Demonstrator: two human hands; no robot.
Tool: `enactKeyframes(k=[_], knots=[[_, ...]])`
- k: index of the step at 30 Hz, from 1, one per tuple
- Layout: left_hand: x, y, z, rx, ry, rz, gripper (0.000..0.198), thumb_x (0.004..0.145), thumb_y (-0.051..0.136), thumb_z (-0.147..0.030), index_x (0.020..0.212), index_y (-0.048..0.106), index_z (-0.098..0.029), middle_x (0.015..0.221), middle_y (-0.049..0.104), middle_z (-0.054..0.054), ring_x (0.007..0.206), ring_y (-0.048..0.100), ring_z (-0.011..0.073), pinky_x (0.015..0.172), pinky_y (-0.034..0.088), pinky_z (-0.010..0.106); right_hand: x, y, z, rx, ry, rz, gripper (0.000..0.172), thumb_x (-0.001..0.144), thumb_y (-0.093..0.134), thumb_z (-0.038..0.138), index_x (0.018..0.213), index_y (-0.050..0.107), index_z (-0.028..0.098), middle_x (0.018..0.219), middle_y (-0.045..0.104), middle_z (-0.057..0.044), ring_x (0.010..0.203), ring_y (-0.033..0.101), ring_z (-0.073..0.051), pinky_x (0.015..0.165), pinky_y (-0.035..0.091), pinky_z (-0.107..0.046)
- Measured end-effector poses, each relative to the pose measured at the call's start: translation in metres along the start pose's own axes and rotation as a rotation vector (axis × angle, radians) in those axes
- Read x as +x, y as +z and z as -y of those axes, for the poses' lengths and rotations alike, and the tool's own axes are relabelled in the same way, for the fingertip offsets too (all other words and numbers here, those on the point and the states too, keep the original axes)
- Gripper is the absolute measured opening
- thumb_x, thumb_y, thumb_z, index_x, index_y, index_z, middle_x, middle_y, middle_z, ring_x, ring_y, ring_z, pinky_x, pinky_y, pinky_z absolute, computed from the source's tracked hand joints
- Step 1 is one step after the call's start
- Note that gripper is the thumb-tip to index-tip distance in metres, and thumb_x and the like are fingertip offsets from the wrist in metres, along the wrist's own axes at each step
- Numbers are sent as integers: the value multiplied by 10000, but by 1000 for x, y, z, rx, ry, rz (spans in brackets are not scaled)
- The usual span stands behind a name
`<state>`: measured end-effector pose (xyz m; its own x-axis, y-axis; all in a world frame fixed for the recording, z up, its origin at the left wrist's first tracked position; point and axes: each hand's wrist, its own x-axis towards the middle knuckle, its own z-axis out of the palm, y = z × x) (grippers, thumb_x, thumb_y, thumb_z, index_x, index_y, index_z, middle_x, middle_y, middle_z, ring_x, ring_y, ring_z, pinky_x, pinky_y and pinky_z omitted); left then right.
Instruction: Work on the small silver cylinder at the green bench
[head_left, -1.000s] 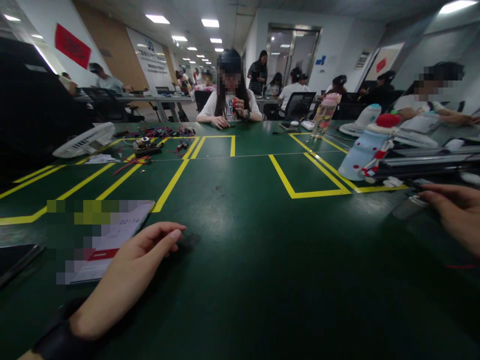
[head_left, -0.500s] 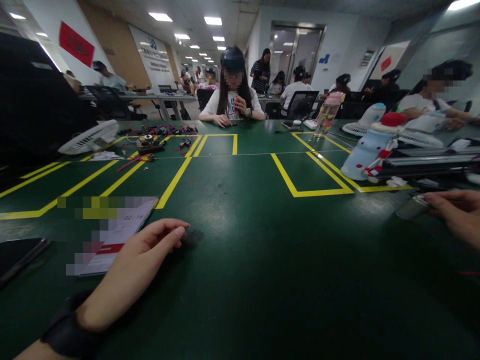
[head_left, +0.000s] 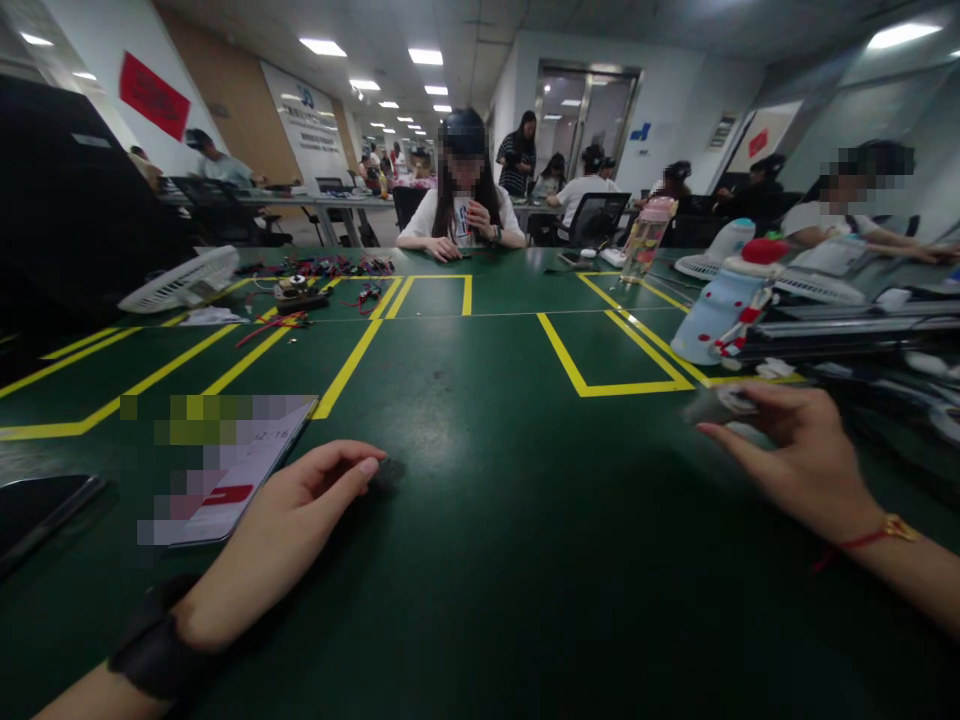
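Note:
My left hand (head_left: pixel 307 515) rests on the green table with its fingers curled and thumb near the index finger. Nothing shows between the fingertips, and a dark shadow lies just beyond them. Beside that hand lies a phone (head_left: pixel 255 478) with a lit screen, partly blurred out. Above the table at the right, my right hand (head_left: pixel 799 455) pinches a small grey metal cylinder (head_left: pixel 709 405) between thumb and fingers. Motion smears the cylinder, and the fingers cover one end.
A dark phone (head_left: pixel 45 515) lies at the left edge. Wires (head_left: pixel 330 265) and small parts lie at the back left near a white fan (head_left: pixel 180 280). A blue bottle (head_left: pixel 716 310) and metal rails (head_left: pixel 855 335) stand at the right. A person (head_left: pixel 461 200) sits opposite.
My right hand has moved left from the right edge, carrying the metal cylinder, and its wrist with a red string bracelet now shows. My left hand has hardly moved.

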<state>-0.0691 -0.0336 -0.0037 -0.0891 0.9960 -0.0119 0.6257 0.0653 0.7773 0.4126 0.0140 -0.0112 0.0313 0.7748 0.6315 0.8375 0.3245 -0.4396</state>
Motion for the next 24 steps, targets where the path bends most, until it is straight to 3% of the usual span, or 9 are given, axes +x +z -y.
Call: enactKeyframes(k=[4, 6, 8, 12, 17, 21, 24], knots=[[-2, 2, -4, 36, 42, 12, 366, 868, 547, -564, 1056, 659, -270, 998, 712, 31, 901, 656, 241, 792, 492, 340, -20, 49, 99, 436, -262, 380, 434, 823, 668, 305, 1193, 451, 240, 1216, 533, -71, 1110, 572, -171, 957, 531, -368], [-3, 1, -3, 48, 51, 30, 354, 883, 534, -552, 1067, 651, -273, 1036, 711, 34, 945, 657, 247, 818, 490, 349, -25, 69, 132, 520, -301, 457, 435, 825, 668, 283, 1180, 422, 237, 1213, 532, -66, 1103, 567, -163, 961, 522, -370], [-3, 0, -1, 60, 59, 51, 352, 894, 520, -546, 1079, 645, -273, 1058, 708, 39, 979, 655, 255, 838, 487, 360, -27, 83, 151, 550, -310, 499, 449, 821, 670, 288, 1180, 408, 225, 1213, 527, -74, 1092, 562, -166, 966, 511, -382], [-2, 3, -3, 91, 64, 32, 363, 894, 518, -543, 1095, 645, -268, 1069, 701, 46, 967, 657, 261, 824, 497, 376, -25, 94, 157, 520, -247, 615, 457, 824, 658, 304, 1205, 418, 227, 1191, 536, -75, 1053, 566, -172, 952, 499, -399], [0, 30, -42, 88, 245, 39, 304, 913, 532, -443, 1134, 651, -274, 1119, 674, 38, 974, 639, 227, 859, 506, 376, -22, 94, 157, 645, -88, 680, 765, 731, 756, 358, 1310, 275, 225, 1160, 564, -64, 1058, 577, -159, 967, 488, -366], [7, 50, -82, 25, 497, 149, 255, 937, 517, -376, 1063, 718, -283, 1111, 676, 34, 1008, 624, 208, 924, 491, 381, -20, 96, 159, 725, -21, 719, 681, 745, 744, 308, 1254, 300, 219, 1097, 594, -34, 1026, 591, -130, 927, 499, -325], [12, 55, -96, 58, 553, 153, 200, 896, 591, -368, 947, 768, -290, 1090, 683, 35, 1011, 624, 222, 927, 490, 403, -20, 96, 158, 706, -14, 698, 663, 726, 759, 315, 1231, 340, 219, 1112, 591, -42, 1018, 595, -136, 879, 512, -314]])
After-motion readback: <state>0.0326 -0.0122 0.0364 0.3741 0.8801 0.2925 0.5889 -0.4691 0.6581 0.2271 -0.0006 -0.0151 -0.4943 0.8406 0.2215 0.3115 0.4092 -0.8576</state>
